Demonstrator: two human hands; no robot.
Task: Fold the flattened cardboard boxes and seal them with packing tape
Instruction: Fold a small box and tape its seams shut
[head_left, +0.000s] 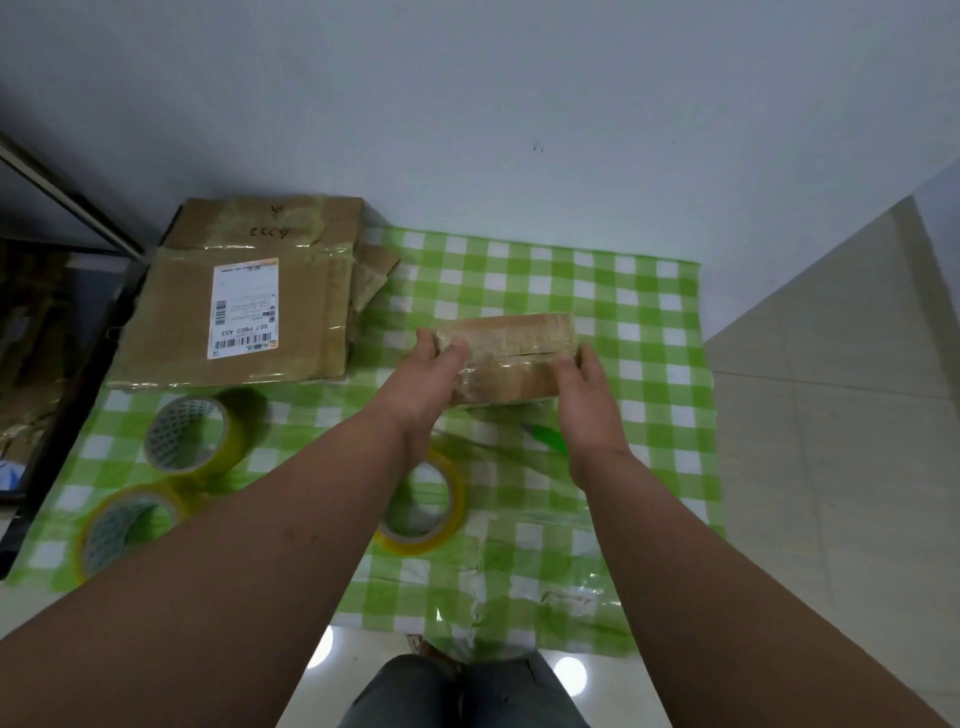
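Note:
A small folded cardboard box (511, 348), shiny with clear tape, sits on the green checked cloth (597, 280). My left hand (434, 374) grips its left end, fingers curled over the top. My right hand (589, 395) holds its right end, thumb on the top edge. A stack of flattened cardboard boxes (249, 306) with a white shipping label lies at the back left. Three rolls of yellowish packing tape lie near me: one roll (192, 434) at left, a second roll (122, 525) below it, a third roll (426, 501) partly under my left forearm.
A green-handled tool (545, 436) lies on the cloth just below the box. A dark shelf frame (57, 332) borders the cloth on the left. A pale wall rises behind. Glossy floor tiles (831, 415) lie to the right, and my knees (467, 691) show at the bottom.

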